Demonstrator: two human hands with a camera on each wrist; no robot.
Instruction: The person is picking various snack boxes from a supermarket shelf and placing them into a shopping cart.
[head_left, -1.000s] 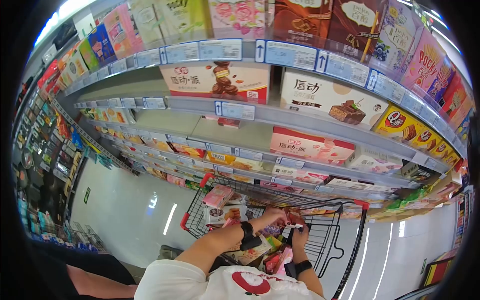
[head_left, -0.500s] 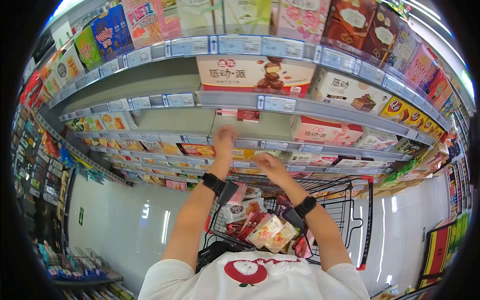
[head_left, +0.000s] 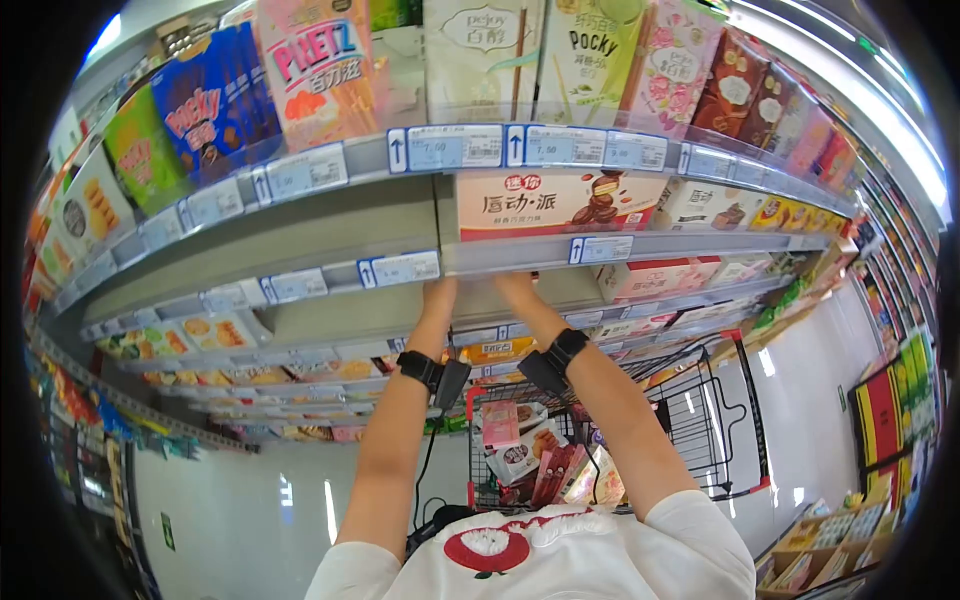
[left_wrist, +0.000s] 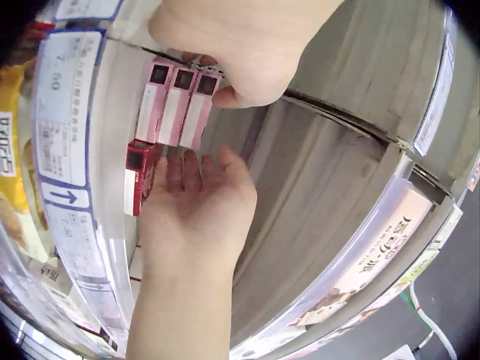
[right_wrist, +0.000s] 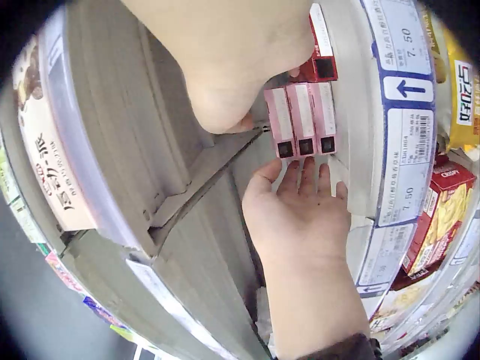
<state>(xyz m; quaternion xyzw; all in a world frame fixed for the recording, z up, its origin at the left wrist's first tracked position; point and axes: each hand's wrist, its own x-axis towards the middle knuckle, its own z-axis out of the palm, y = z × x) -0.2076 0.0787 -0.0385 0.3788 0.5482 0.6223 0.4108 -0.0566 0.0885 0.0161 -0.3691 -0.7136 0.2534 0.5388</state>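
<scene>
Both hands reach onto a shelf level below the upper ledge. My left hand (head_left: 437, 298) is at the far end of a row of three small pink boxes (left_wrist: 177, 106). In the right wrist view the left palm (right_wrist: 300, 217) faces up, with its fingertips right at the boxes' ends. My right hand (head_left: 520, 290) is beside a small dark red box (left_wrist: 136, 178) next to the pink ones. Its fingers (left_wrist: 192, 171) are extended with slight bends, close against the red box's side. The head view hides most of both hands' fingers under the ledge.
A wire shopping cart (head_left: 757, 410) with snack packs stands below my arms. Price labels (head_left: 455, 147) line the shelf edges. A long white-and-red pie box (head_left: 550, 207) stands one level above my hands. Pocky and Pretz packs (head_left: 315, 75) fill the top shelf.
Both hands have gone from the packs in the cart up and forward onto the shelf. The head view has moved closer to the shelves and left along them.
</scene>
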